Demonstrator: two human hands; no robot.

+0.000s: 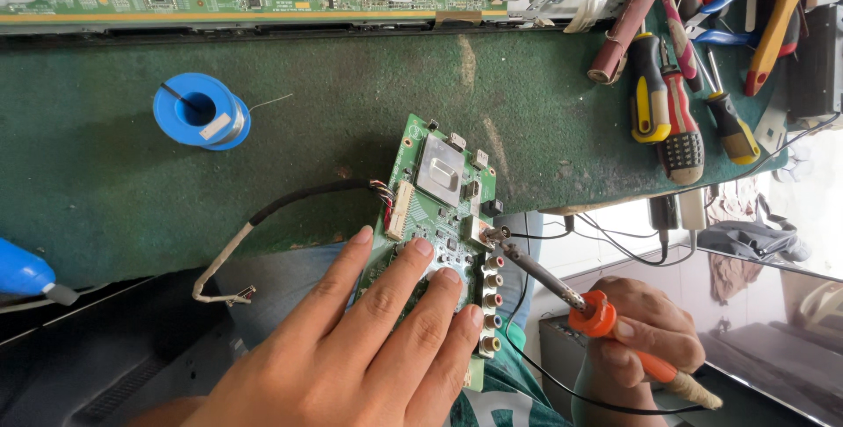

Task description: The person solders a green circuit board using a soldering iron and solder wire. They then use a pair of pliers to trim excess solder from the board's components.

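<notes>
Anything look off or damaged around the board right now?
Yes: the circuit board hangs over the green mat's front edge, steadied only by the left hand. The mat is worn through in pale patches.

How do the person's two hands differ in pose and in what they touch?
The left hand lies flat, fingers spread, pressing on the green circuit board; the right hand is curled in a grip around the orange-handled soldering iron. The left hand holds nothing, while the right hand points the iron's tip at the board's right edge. Both are bare and work on the same board.
</notes>
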